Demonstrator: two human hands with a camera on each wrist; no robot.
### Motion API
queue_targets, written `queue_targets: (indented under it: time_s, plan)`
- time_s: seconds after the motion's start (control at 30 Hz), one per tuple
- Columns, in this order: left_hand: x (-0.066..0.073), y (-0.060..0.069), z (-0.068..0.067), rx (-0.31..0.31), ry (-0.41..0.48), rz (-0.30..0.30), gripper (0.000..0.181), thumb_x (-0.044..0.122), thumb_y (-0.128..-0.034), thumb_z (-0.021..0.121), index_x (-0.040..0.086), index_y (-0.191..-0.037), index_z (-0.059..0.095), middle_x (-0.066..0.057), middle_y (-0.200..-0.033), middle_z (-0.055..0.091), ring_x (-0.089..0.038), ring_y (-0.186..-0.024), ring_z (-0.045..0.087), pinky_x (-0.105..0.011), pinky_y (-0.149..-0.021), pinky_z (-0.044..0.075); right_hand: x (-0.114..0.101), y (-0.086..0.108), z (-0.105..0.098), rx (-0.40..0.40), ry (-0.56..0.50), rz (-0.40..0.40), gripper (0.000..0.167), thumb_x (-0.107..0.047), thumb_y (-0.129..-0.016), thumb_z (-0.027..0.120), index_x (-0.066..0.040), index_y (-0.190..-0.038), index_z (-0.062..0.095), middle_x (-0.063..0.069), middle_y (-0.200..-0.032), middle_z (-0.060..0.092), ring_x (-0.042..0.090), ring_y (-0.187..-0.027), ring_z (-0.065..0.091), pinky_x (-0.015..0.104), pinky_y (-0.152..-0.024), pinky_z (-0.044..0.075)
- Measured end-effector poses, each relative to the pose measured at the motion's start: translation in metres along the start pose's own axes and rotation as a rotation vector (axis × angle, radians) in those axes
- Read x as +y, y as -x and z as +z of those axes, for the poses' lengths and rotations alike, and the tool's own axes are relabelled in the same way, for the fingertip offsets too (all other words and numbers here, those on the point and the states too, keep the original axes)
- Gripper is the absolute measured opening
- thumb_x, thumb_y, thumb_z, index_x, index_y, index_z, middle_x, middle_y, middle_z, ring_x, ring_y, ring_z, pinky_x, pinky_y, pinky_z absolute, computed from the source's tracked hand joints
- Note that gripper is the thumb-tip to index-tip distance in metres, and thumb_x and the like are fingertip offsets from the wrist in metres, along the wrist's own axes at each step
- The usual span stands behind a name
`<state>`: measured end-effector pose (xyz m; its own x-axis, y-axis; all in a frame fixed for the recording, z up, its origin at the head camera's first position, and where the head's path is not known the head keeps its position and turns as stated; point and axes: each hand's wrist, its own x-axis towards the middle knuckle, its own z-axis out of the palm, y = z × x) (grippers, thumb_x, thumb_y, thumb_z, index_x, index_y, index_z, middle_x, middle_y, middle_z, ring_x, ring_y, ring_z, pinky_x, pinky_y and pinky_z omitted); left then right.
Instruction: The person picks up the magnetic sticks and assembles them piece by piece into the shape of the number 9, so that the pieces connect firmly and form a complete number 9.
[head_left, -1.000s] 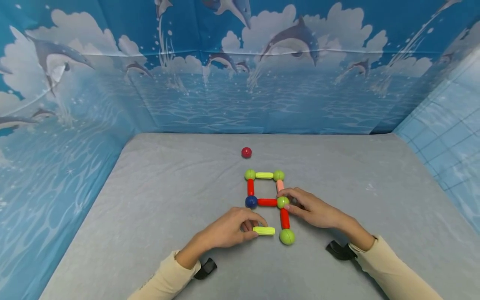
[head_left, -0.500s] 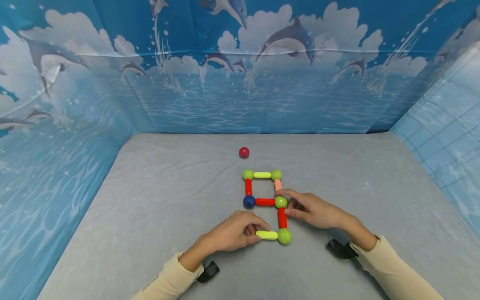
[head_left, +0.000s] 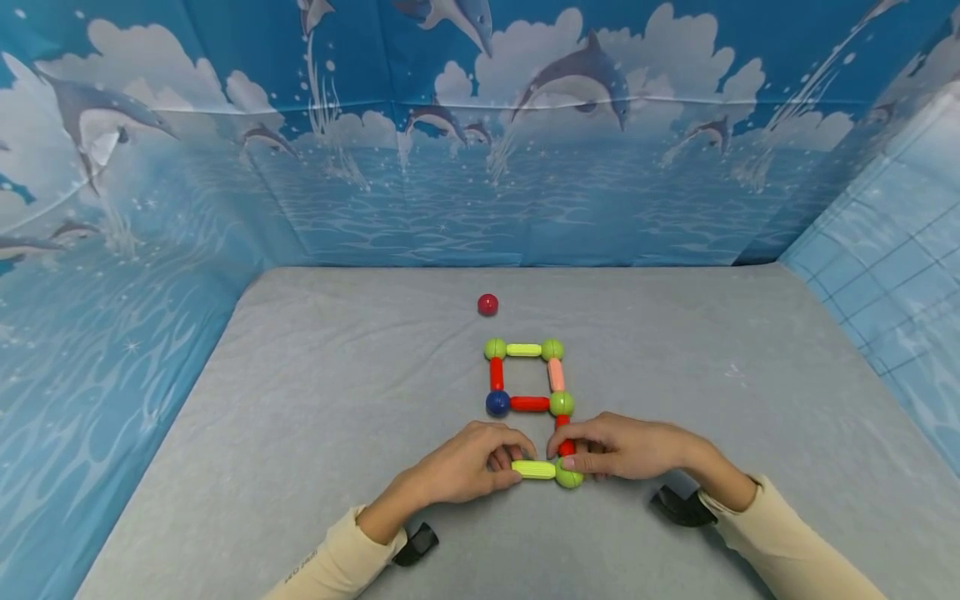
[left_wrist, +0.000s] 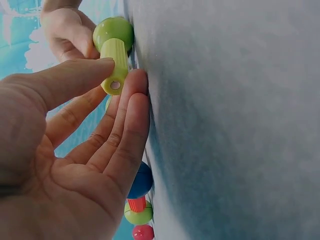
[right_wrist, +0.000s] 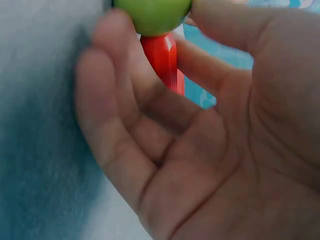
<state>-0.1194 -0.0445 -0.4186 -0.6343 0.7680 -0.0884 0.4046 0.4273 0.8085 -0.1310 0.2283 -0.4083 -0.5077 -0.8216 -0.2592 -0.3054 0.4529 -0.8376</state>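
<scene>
My left hand pinches a yellow-green magnetic rod between thumb and fingers. The left wrist view shows the rod's free end toward me and its far end against a green ball. At that near green ball is my right hand, gripping it with thumb and fingers, as the right wrist view also shows. A red rod runs from this ball to another green ball, partly covered by right fingers in the head view.
Beyond the hands lies a square of rods with green balls and one blue ball at its corners. Its right side is a pink rod. A loose red ball sits farther back on the grey cloth. A dolphin-print curtain stands behind.
My left hand brought the yellow-green rod right, against the near green ball. My right hand moved from the middle green ball down to the near one and took hold of it.
</scene>
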Motion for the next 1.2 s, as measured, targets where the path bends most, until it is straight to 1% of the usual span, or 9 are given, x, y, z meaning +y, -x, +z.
queue_targets:
  time_s: [0.13,0.37,0.47,0.57,0.7,0.8,0.93,1.07,1.2]
  plan:
    - [0.001,0.000,0.000,-0.004,0.002,-0.005,0.027,0.004,-0.0910,0.072,0.009,-0.118,0.070,0.003,-0.095,0.067,0.004,-0.080,0.059,-0.013,-0.075,0.052,0.001,-0.001,0.002,-0.051,-0.046,-0.021,0.022,-0.032,-0.104,0.056,-0.021,-0.121,0.063,0.012,-0.078,0.066,0.001,-0.061,0.053,0.018,-0.055,0.046]
    - [-0.001,0.002,-0.004,-0.005,0.016,-0.001,0.028,0.005,-0.0909,0.073,0.009,-0.118,0.070,0.002,-0.098,0.068,0.004,-0.081,0.061,-0.014,-0.076,0.052,0.002,-0.001,0.003,-0.057,-0.047,-0.024,0.021,-0.032,-0.104,0.055,-0.021,-0.119,0.064,0.011,-0.076,0.064,0.001,-0.061,0.052,0.017,-0.055,0.043]
    - [-0.002,0.005,-0.012,0.012,0.017,0.010,0.027,0.006,-0.0922,0.071,0.008,-0.119,0.069,-0.001,-0.102,0.070,0.002,-0.083,0.062,-0.016,-0.078,0.053,0.002,-0.001,0.003,-0.059,-0.049,-0.022,0.021,-0.032,-0.104,0.055,-0.021,-0.120,0.063,0.011,-0.076,0.064,0.002,-0.062,0.053,0.017,-0.056,0.044]
    - [-0.002,0.007,-0.024,0.046,0.002,0.015,0.027,0.008,-0.0941,0.069,0.007,-0.121,0.068,-0.003,-0.104,0.070,-0.002,-0.085,0.063,-0.018,-0.079,0.053,0.002,-0.001,0.002,-0.062,-0.048,-0.021,0.021,-0.031,-0.104,0.055,-0.020,-0.120,0.063,0.012,-0.077,0.063,0.003,-0.063,0.055,0.018,-0.057,0.045]
    - [-0.005,0.006,-0.039,0.103,-0.024,0.007,0.027,0.009,-0.0946,0.069,0.007,-0.122,0.068,-0.001,-0.101,0.069,-0.008,-0.086,0.063,-0.022,-0.079,0.053,0.002,-0.001,0.002,-0.066,-0.049,-0.014,0.021,-0.031,-0.104,0.055,-0.020,-0.121,0.062,0.011,-0.077,0.063,0.003,-0.064,0.055,0.019,-0.059,0.046]
    - [-0.010,0.001,-0.051,0.152,-0.022,-0.009,0.026,0.011,-0.0941,0.070,0.006,-0.120,0.068,0.000,-0.099,0.067,-0.012,-0.087,0.063,-0.025,-0.076,0.054,0.003,-0.001,0.001,-0.065,-0.057,-0.005,0.021,-0.031,-0.104,0.055,-0.020,-0.121,0.062,0.011,-0.078,0.063,0.003,-0.064,0.055,0.019,-0.059,0.047]
    - [-0.025,-0.012,-0.065,0.233,-0.014,-0.041,0.024,0.012,-0.0935,0.071,0.007,-0.117,0.069,-0.002,-0.097,0.066,-0.015,-0.088,0.061,-0.028,-0.073,0.052,0.003,0.000,0.001,-0.067,-0.073,0.003,0.021,-0.030,-0.104,0.055,-0.020,-0.121,0.062,0.012,-0.078,0.063,0.003,-0.064,0.055,0.019,-0.060,0.047]
    - [-0.041,-0.029,-0.080,0.341,0.003,-0.110,0.025,0.014,-0.0936,0.072,0.007,-0.118,0.069,-0.004,-0.097,0.063,-0.018,-0.089,0.060,-0.029,-0.073,0.050,0.002,-0.001,0.002,-0.077,-0.084,-0.003,0.020,-0.029,-0.104,0.055,-0.019,-0.121,0.062,0.012,-0.078,0.062,0.004,-0.065,0.054,0.019,-0.060,0.047]
    - [-0.056,-0.048,-0.097,0.435,0.066,-0.180,0.030,0.016,-0.0951,0.070,0.007,-0.124,0.067,-0.008,-0.103,0.062,-0.022,-0.090,0.060,-0.030,-0.069,0.050,0.001,-0.001,0.001,-0.077,-0.086,-0.013,0.021,-0.029,-0.104,0.055,-0.018,-0.120,0.062,0.011,-0.078,0.061,0.004,-0.065,0.054,0.019,-0.061,0.047]
